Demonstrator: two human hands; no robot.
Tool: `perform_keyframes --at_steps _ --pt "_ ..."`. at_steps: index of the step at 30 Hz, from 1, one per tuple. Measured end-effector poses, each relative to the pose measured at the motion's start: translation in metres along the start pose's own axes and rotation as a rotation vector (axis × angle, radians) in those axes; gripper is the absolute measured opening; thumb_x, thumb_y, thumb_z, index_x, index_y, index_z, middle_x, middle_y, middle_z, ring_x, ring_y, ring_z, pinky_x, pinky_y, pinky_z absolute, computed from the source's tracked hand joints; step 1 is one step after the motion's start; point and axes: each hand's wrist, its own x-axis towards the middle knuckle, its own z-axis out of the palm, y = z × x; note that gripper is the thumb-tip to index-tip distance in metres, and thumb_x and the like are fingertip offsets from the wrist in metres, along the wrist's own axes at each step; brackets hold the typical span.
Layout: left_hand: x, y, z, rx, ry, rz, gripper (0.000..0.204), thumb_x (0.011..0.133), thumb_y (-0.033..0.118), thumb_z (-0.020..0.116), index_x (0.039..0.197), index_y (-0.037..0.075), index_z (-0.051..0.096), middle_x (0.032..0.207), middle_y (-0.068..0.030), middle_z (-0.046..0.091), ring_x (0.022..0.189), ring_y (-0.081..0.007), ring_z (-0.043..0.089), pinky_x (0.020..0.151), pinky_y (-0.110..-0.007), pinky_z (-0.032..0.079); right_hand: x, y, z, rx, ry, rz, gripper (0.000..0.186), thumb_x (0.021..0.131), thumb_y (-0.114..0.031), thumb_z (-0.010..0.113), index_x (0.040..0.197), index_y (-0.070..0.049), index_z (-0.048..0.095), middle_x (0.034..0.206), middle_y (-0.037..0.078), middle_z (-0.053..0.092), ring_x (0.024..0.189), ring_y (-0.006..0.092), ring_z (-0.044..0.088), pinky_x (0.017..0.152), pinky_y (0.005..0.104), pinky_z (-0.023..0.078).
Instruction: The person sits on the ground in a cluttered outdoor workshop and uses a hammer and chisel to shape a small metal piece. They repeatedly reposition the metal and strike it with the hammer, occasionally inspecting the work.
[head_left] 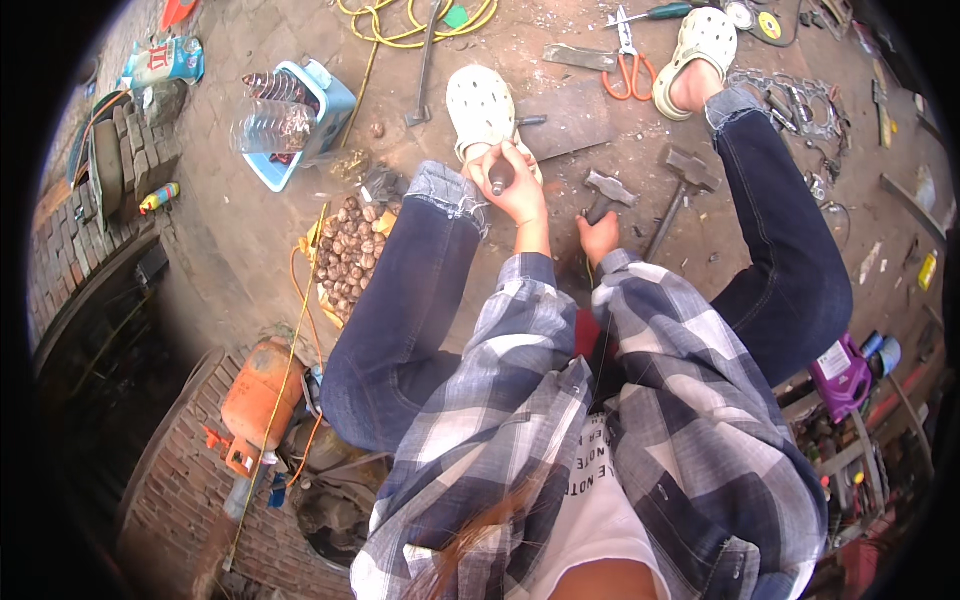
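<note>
My left hand (519,192) is closed round a dark metal rod, like a punch or chisel (498,186), whose blunt end faces up. It is beside my left foot in a cream clog (480,105). My right hand (599,238) is wrapped round the dark handle of a hammer (611,188), its grey head raised in front of the fist. A second, larger hammer (688,168) lies on the ground just right of it. Ahead lies a flat metal plate (575,120), with a short dark rod (532,120) at its left edge.
Orange-handled scissors (631,72) lie by my right clog (705,40). A heap of brown, walnut-like balls (350,250) is left of my leg. Further left stand a blue basket (335,100) with plastic bottles and an orange gas cylinder (262,390). A yellow hose (410,42) coils ahead.
</note>
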Motion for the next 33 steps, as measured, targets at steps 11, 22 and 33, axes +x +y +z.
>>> perform_keyframes --at_steps 11,22,33 --pt "-0.006 0.005 0.002 -0.053 0.074 -0.042 0.012 0.086 0.006 0.063 0.085 -0.005 0.059 0.083 -0.0038 0.047 0.054 -0.0141 0.060 0.048 -0.025 0.050 0.013 0.011 0.007 0.218 0.017 0.153 0.042 0.070 -0.026 0.069 0.096 0.005 0.058 0.083 0.021 0.064 0.073 0.0338 0.063 0.065 0.0419 0.050" --pt "0.001 0.007 0.004 -0.056 0.045 -0.022 0.013 0.087 0.007 0.062 0.084 -0.001 0.053 0.066 -0.0099 0.058 0.047 -0.0160 0.059 0.046 -0.025 0.048 0.010 -0.038 -0.025 0.765 -0.247 0.462 0.025 0.082 -0.023 0.064 0.081 -0.004 0.049 0.061 0.004 0.050 0.043 0.0137 0.043 0.037 0.0295 0.032" --pt "0.041 -0.003 -0.016 0.084 -0.500 -0.440 0.026 0.097 0.017 0.045 0.108 -0.007 0.051 0.105 -0.0247 0.061 0.102 -0.0314 0.061 0.086 -0.040 0.052 0.006 -0.052 -0.038 0.622 -0.129 0.408 0.046 0.084 -0.046 0.063 0.075 0.000 0.058 0.053 0.005 0.051 0.042 0.0172 0.049 0.038 0.0333 0.037"
